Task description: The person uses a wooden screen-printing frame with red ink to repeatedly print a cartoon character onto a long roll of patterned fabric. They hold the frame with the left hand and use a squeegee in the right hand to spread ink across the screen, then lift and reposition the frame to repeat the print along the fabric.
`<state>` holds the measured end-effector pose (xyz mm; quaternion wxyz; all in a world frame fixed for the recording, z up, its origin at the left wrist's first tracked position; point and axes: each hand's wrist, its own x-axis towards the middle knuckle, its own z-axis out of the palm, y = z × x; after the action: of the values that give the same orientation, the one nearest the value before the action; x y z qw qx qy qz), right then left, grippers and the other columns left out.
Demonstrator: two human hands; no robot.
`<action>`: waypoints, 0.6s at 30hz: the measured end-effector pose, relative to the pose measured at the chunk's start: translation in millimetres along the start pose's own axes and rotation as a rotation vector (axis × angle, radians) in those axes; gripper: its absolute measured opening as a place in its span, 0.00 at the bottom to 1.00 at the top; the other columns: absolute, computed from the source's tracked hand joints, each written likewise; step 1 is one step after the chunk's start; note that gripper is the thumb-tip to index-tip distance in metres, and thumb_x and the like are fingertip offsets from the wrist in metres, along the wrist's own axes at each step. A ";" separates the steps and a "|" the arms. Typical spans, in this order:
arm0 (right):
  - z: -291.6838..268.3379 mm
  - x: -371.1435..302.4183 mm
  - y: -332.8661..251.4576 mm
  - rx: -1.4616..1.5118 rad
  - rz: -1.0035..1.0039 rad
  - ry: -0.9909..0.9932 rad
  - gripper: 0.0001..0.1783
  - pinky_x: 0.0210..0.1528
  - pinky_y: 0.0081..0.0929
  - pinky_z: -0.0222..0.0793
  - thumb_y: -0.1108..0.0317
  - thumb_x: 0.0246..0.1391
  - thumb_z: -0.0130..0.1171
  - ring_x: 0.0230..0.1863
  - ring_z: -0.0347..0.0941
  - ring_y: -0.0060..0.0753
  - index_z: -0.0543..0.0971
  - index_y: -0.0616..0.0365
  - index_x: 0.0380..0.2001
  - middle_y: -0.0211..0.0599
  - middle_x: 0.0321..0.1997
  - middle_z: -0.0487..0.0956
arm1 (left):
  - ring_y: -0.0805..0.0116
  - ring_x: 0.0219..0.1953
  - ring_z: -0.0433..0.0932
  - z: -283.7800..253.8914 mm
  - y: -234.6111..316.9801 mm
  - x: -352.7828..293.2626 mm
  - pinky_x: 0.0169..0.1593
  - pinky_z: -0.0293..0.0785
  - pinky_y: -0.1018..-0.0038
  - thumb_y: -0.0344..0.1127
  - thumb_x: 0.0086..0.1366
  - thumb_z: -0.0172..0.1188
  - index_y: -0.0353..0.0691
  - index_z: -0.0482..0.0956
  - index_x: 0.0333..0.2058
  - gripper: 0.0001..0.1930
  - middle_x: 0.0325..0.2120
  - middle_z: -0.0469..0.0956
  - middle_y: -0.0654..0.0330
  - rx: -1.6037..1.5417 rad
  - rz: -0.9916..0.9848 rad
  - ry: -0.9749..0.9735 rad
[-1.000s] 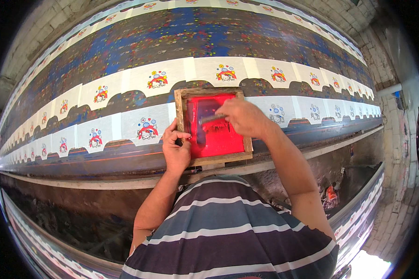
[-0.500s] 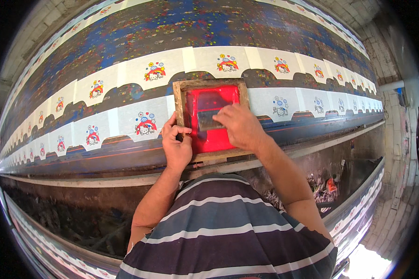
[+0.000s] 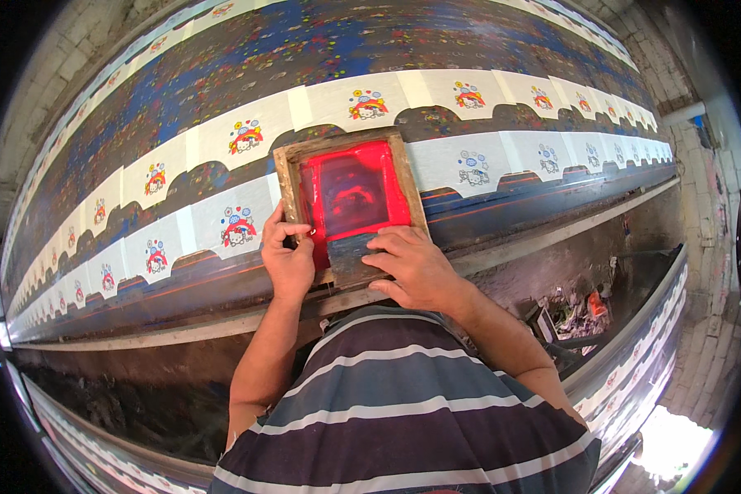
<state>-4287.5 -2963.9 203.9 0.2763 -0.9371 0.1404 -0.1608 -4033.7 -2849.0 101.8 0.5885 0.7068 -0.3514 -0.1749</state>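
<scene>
A wooden screen-printing frame [image 3: 412,188] lies slightly turned on the row of pale panels in front of me. Red ink rims its mesh [image 3: 356,198], and a red arch shape shows through the middle. My left hand [image 3: 290,259] is closed on the frame's left side, near its lower corner. In my right hand [image 3: 420,270] is a dark, flat squeegee [image 3: 350,257], held by its upper part at the frame's near end. The panel under the frame is mostly hidden. To the left sits a panel with a red-arched print [image 3: 239,228]; the print on the right-hand panel [image 3: 473,170] has no red arch.
A long dark table [image 3: 214,95], speckled with colour, carries further rows of printed panels [image 3: 369,103]. Along its near side runs a pale rail [image 3: 165,332]. Below the rail at right lie mixed scraps and an orange-red object [image 3: 596,303]. Another table with panels [image 3: 634,370] stands behind me.
The squeegee and my right hand have come toward me, from mid-mesh to the near end. The frame appears farther left and more tilted as the whole view shifts; my left hand stays on it.
</scene>
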 end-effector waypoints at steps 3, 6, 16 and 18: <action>-6.5 -22.7 14.8 -0.065 0.089 0.240 0.25 0.71 0.51 0.75 0.66 0.59 0.79 0.68 0.78 0.55 0.87 0.56 0.59 0.44 0.65 0.83 | 0.45 0.78 0.75 0.6 10.4 0.1 0.78 0.67 0.56 0.13 0.57 0.66 0.40 0.89 0.37 0.14 0.75 0.76 0.37 -0.028 0.015 0.013; -10.1 -46.6 37.4 0.055 0.234 0.462 0.23 0.70 0.52 0.76 0.71 0.61 0.77 0.68 0.79 0.57 0.87 0.57 0.59 0.45 0.66 0.83 | 0.44 0.78 0.74 13.9 24.0 -4.3 0.79 0.67 0.55 0.14 0.58 0.64 0.40 0.87 0.36 0.13 0.75 0.76 0.37 -0.013 0.073 0.038; -71.1 -144.4 123.8 0.203 0.342 0.560 0.24 0.72 0.48 0.75 0.80 0.59 0.76 0.68 0.81 0.53 0.89 0.59 0.59 0.46 0.64 0.87 | 0.45 0.79 0.72 163.4 53.2 -22.9 0.79 0.67 0.55 0.14 0.58 0.66 0.41 0.87 0.38 0.14 0.76 0.76 0.38 -0.056 0.102 0.022; -88.8 -162.0 142.1 0.212 0.344 0.547 0.24 0.73 0.48 0.75 0.80 0.58 0.76 0.69 0.81 0.54 0.88 0.59 0.59 0.47 0.64 0.87 | 0.46 0.79 0.72 192.1 56.8 -26.2 0.79 0.66 0.56 0.14 0.58 0.66 0.41 0.88 0.39 0.14 0.76 0.76 0.38 -0.118 0.083 0.005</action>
<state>-4493.2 -3063.7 158.4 0.3475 -0.7879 0.3477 -0.3709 -4195.3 -2970.3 104.4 0.6366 0.6562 -0.3682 -0.1691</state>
